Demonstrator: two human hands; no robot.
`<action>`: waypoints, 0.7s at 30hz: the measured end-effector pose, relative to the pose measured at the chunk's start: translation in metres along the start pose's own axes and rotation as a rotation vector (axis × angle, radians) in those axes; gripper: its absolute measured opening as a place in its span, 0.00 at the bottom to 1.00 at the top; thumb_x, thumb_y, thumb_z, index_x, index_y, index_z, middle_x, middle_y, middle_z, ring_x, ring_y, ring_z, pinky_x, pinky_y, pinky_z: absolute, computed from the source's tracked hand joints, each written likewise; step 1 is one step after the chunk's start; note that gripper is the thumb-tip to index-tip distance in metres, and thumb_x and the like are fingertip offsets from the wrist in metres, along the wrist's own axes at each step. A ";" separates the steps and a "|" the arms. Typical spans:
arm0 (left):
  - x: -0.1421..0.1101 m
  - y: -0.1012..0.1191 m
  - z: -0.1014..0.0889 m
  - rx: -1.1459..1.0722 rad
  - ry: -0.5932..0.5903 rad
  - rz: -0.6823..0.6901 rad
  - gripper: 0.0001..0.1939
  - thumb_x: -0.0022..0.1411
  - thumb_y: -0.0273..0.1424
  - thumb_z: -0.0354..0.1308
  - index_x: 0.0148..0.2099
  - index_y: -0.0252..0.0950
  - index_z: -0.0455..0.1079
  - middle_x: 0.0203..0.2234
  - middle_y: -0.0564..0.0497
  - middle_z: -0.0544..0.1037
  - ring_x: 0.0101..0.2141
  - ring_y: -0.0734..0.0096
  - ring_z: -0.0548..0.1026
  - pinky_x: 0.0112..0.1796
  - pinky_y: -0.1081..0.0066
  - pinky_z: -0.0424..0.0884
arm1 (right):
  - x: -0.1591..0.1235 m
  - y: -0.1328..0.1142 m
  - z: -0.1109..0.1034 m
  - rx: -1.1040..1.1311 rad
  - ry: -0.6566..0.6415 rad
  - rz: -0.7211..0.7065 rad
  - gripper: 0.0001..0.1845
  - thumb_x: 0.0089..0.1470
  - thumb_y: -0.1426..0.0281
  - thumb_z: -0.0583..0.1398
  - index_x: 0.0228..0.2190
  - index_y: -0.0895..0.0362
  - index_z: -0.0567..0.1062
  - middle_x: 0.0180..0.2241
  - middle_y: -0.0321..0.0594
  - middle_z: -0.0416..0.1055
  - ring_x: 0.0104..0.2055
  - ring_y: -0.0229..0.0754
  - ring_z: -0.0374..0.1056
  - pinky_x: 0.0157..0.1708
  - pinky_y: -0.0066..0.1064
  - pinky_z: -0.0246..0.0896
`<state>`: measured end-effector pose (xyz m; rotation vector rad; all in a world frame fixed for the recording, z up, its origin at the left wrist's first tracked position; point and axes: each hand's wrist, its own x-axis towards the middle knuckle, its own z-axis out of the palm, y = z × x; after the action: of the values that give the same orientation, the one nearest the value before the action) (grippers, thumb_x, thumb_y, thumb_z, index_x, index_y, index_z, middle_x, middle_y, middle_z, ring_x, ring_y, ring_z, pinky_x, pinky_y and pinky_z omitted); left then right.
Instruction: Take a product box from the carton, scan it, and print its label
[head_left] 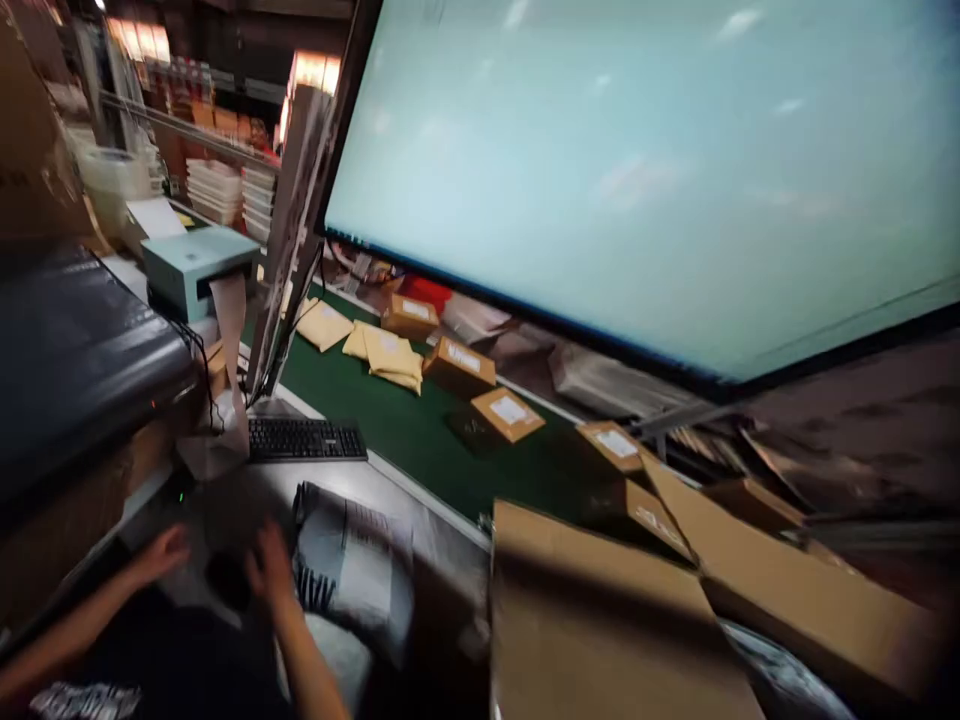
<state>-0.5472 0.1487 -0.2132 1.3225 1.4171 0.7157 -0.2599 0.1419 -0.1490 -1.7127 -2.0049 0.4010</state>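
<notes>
My left hand (166,552) hovers over the grey worktop, blurred, with its fingers stretched out and nothing visible in them. Between my hands lies a dark rounded object (227,580), which looks like a computer mouse. My right hand (271,565) is just to the right of it, fingers apart and holding nothing I can see. Close beside my right hand lies a clear plastic-wrapped package (360,560) with a white label and dark striped edges. A black keyboard (306,440) sits beyond my hands at the back of the worktop.
A label printer (199,262) with a paper strip hanging out stands at the left. Beyond the worktop, a green conveyor belt (405,455) carries padded envelopes (390,358) and brown boxes (459,368). A large monitor (637,180) hangs above. An open carton (607,620) stands at the right.
</notes>
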 end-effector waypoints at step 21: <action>-0.018 -0.051 0.000 0.318 0.032 0.055 0.30 0.56 0.58 0.61 0.46 0.38 0.77 0.35 0.44 0.78 0.37 0.56 0.78 0.43 0.54 0.78 | 0.142 0.229 -0.065 -0.148 -0.376 0.491 0.13 0.54 0.77 0.57 0.37 0.55 0.78 0.74 0.38 0.52 0.57 0.45 0.72 0.55 0.37 0.70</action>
<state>-0.5675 0.1201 -0.2551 1.6056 1.5717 0.5644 -0.0480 0.3162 -0.1869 -2.3748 -1.8683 0.8059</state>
